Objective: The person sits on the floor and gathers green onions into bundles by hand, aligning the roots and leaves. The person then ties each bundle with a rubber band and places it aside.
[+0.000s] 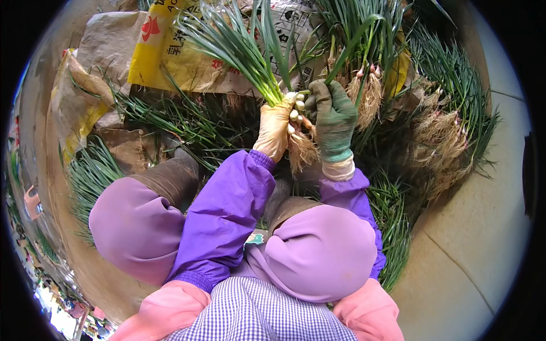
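My left hand [274,128], in a pale tan glove, is closed around a bunch of green-leaved allium plants [266,83]. Their white bulbs [294,114] and stringy roots [302,151] hang to the right of the fist. Beside the bulbs is my right hand [335,111], in a green knit glove with a darker fingertip area. Its fingers are bent near a long green leaf [354,47]; whether they grip it is hard to tell. Another clump with pinkish bulbs and tan roots [366,96] lies just beyond the right hand.
Printed yellow and white woven sacks [158,64] lie ahead, with loose green leaves [170,119] before them. More rooted plants [448,128] are heaped at the right, beside pale floor tiles [465,238]. A green leafy heap [94,170] borders my knee at the left.
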`<state>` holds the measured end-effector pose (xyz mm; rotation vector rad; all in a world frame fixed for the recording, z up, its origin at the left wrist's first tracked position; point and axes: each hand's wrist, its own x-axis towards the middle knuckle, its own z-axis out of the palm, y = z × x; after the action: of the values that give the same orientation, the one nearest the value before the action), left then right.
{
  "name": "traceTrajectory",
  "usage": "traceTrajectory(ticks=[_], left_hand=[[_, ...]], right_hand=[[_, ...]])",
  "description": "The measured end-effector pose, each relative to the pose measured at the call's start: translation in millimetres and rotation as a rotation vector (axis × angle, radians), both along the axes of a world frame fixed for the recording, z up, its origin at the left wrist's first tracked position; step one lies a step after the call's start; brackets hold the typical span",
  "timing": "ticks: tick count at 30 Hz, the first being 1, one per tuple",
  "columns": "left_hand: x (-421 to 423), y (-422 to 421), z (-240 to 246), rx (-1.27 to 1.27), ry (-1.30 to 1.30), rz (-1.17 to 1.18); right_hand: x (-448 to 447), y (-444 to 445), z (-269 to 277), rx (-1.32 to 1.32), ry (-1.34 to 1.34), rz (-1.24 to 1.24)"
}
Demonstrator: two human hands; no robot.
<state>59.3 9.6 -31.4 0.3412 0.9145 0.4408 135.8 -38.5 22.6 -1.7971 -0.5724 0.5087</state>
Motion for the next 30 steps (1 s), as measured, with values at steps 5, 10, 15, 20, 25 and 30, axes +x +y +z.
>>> traceTrajectory(ticks=[5, 10, 15, 20, 25, 30], left_hand=[[-6.4, -3.8, 10.2, 0.186, 0.143, -0.291], [-4.1, -11.3, 5.2, 0.001, -0.022, 0.019], [-8.8, 8.9, 6.9, -0.1, -0.207, 0.108], [-18.6, 31.0, -16.8, 0.121, -0.239, -0.004], [-18.2, 21.1, -17.8, 0.065, -0.301, -0.141], [-4.8, -0.9, 10.5, 0.063, -0.132, -0.269]], right_hand=[[27.2, 5.8, -22.7, -0.576, -0.329, 0.243], [13.0, 5.7, -29.6, -0.079, 0.284, -0.131], [53.1, -13.8, -19.7, -0.625, 0.046, 0.489], [142.0, 15.9, -10.4, -1.196, -0.657, -0.11], [157.0, -1.7, -10.4, -0.771, -0.06, -0.01], [48.2, -4.5, -12.3, -0.517, 0.027, 0.13]])
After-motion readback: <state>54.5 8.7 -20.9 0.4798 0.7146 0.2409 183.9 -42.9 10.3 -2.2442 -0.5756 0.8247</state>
